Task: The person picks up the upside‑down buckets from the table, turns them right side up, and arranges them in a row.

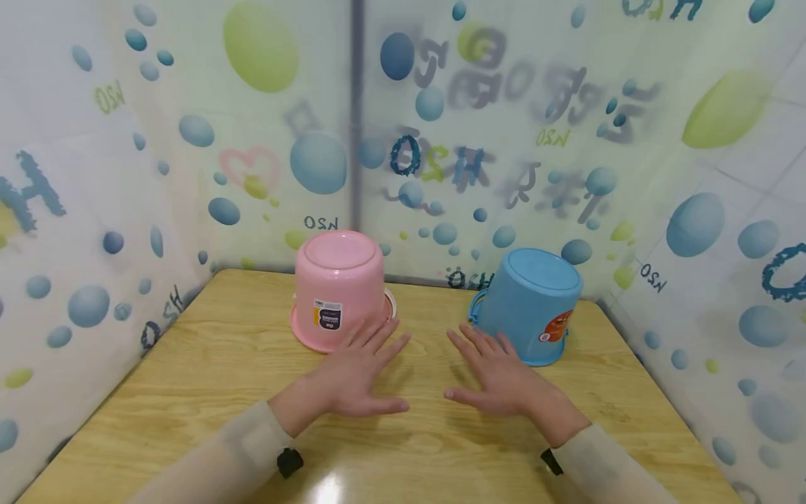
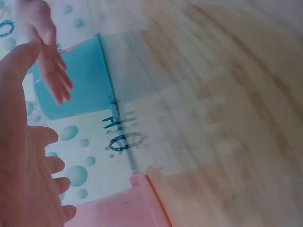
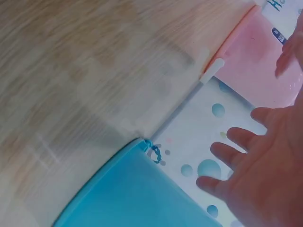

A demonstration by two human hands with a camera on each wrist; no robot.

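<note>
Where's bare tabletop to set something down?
Free: the table left of the pink bucket; the lane between it and the blue bucket; the near stretch between the sleeves. Crowded: the buckets' near edges, where the left hand and right hand spread.

Both sleeves [image 1: 217, 453] are plain cream, with a small black piece [image 1: 290, 463] showing beside each cuff [image 1: 272, 428].

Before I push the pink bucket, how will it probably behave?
The pink bucket stands upside down, wider end on the table, so it should slide sooner than tip. Its glossy, smooth wall may feel slippery. It keeps a firm, moulded plastic-looking shape, so it's probably stiff and light for its size.
</note>
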